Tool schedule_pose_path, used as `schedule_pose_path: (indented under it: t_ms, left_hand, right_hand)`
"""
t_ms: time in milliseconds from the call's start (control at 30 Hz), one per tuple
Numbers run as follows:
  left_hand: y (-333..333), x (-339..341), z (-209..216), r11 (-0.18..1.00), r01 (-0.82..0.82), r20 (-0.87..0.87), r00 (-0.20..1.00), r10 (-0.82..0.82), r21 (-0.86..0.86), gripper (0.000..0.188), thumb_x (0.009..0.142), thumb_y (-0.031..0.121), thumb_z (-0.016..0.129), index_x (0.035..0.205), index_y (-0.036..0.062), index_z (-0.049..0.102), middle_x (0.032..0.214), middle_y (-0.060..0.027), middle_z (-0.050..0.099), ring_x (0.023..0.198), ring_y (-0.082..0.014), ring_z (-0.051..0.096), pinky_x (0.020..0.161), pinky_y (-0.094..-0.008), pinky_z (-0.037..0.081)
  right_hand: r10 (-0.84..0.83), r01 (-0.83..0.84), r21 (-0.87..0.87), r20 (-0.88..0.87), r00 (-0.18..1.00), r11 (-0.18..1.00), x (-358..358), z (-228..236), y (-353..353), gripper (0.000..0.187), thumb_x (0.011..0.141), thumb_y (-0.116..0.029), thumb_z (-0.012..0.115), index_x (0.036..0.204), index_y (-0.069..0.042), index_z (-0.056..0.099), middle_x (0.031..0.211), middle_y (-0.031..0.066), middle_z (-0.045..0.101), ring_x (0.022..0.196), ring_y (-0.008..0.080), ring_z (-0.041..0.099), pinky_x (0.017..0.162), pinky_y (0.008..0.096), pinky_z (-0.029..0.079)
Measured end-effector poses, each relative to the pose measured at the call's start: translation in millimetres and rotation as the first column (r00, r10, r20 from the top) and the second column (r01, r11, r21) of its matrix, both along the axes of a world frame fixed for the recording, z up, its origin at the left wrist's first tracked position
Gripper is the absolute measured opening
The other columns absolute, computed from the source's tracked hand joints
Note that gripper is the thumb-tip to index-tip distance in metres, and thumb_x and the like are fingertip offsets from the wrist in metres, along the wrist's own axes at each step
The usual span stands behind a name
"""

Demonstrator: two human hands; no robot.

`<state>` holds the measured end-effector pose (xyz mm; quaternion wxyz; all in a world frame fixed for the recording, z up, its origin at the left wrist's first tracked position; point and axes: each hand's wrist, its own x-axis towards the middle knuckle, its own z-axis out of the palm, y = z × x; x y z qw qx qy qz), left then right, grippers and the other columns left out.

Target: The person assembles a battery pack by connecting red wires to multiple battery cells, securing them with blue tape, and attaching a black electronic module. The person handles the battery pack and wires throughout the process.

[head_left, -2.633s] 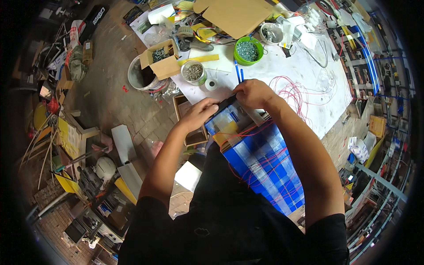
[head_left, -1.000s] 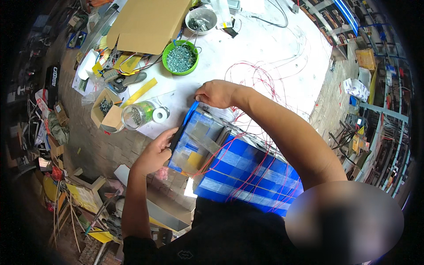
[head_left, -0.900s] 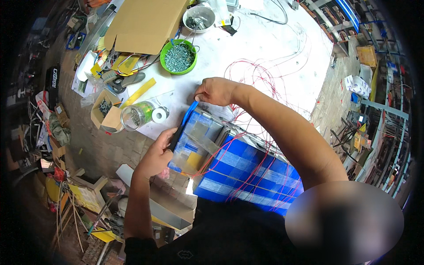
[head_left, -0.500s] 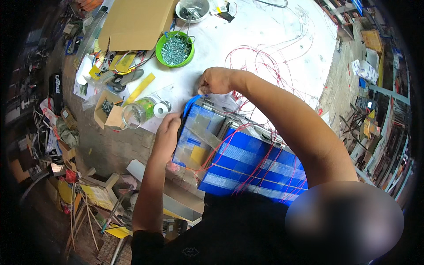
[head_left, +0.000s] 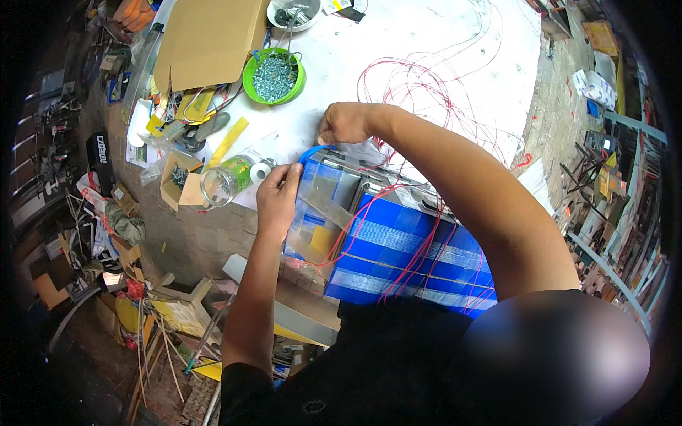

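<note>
A blue strip (head_left: 317, 150) curves over the far left corner of a blue-and-white checked, box-like pack (head_left: 398, 245) with a clear cover and metal parts along its far edge. My left hand (head_left: 278, 199) is closed at that corner, thumb and fingers pressed on the strip's near end. Just beyond the corner, my right hand (head_left: 346, 123) is curled closed, its thumb beside the strip's far end. What its fingers hold is hidden. Thin red wires (head_left: 419, 248) run across the pack.
On the white table (head_left: 327, 64) are a green bowl of screws (head_left: 275, 77), a metal bowl (head_left: 295, 14), a cardboard box (head_left: 206, 42) and looped red wires. Near its left edge are a clear jar (head_left: 220, 186), a white roll (head_left: 262, 171) and a small carton (head_left: 179, 183). Clutter covers the floor at left.
My left hand has slid away from me along the pack's left side, up to the strip at the corner. The right hand stays by the corner, closed. The whole view has shifted slightly.
</note>
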<state>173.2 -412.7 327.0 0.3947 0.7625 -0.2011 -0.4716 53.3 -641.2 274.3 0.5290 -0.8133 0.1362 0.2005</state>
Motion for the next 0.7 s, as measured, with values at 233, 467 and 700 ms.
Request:
schedule_pose_path:
  t_ms: [233,467,700]
  left_hand:
    - [1.3,-0.9,-8.4,0.992,-0.071,-0.131,0.99,0.057,-0.104,0.032,0.104,0.021,0.066,0.127,-0.0004,0.07,0.11,-0.0057,0.074,0.097,-0.0094,0.064,0.088,-0.0239,0.051]
    - [1.2,0.3,-9.4,0.987,-0.052,-0.168,0.985,0.027,-0.15,0.032,0.104,0.018,0.065,0.13,-0.0009,0.069,0.114,-0.0061,0.074,0.1,-0.0095,0.065,0.089,-0.0243,0.052]
    - [3.2,-0.2,-10.3,0.983,-0.076,-0.196,0.98,0.042,-0.169,0.032,0.104,0.018,0.066,0.129,-0.0008,0.07,0.112,-0.0045,0.074,0.098,-0.0084,0.065,0.087,-0.0234,0.052]
  right_hand:
    - [-0.028,0.028,0.021,-0.022,0.999,0.999,0.3,-4.5,2.0,0.033,0.096,-0.035,0.064,0.097,-0.004,0.078,0.095,0.0192,0.075,0.085,0.0324,0.068,0.081,0.0451,0.052]
    - [0.004,-0.001,0.049,-0.061,0.998,0.999,-0.4,-3.1,4.5,0.035,0.099,-0.031,0.061,0.11,-0.001,0.075,0.1,0.0196,0.075,0.092,0.0318,0.068,0.088,0.0415,0.051]
    - [-0.007,0.007,0.066,-0.001,1.0,0.998,-3.5,-6.9,7.2,0.033,0.096,-0.027,0.055,0.107,-0.005,0.077,0.104,0.0187,0.075,0.095,0.032,0.069,0.088,0.0426,0.052]
